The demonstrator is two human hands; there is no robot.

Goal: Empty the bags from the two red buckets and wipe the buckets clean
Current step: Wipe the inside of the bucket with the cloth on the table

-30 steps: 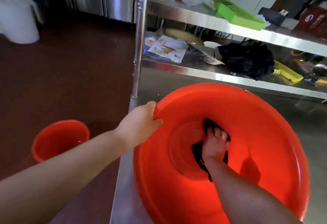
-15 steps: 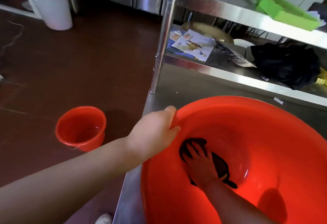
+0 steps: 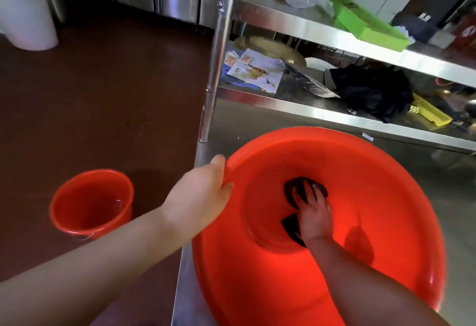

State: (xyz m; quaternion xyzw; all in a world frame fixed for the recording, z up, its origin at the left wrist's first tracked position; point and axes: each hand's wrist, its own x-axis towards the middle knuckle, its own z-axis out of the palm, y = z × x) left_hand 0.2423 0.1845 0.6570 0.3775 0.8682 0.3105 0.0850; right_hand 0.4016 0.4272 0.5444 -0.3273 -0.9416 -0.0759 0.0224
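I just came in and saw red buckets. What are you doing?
A person is wiping a red bucket on the steel table. The left hand grips its rim while the right hand presses a dark cloth against the bottom. A second red bucket sits on the floor.

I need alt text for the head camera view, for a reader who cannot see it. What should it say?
A person's right hand presses a dark cloth into the bottom of a large red bucket on a steel table, while the left hand grips the rim. A second red bucket stands on the brown floor.
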